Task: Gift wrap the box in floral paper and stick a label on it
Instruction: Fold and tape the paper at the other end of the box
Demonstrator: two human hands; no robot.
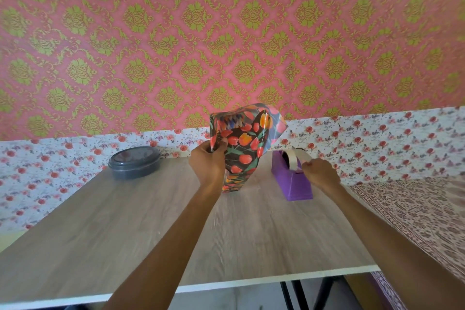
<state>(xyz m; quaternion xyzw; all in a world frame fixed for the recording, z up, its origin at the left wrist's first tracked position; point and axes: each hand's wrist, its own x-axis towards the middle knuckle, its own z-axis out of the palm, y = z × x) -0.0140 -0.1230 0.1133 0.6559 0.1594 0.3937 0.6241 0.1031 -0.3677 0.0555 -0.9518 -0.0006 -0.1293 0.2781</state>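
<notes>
The box, wrapped in dark floral paper with red and orange tulips, stands on end on the wooden table. Loose paper flaps stick up at its top. My left hand grips its left edge, thumb pressed on the paper. To the right stands a purple tape dispenser with a pale tape roll. My right hand pinches the end of the tape strip at the dispenser's front. No label is in view.
A dark round lidded container sits at the table's back left. Patterned fabric covers a surface to the right. A flowered wall border runs behind the table; its white front edge is near me.
</notes>
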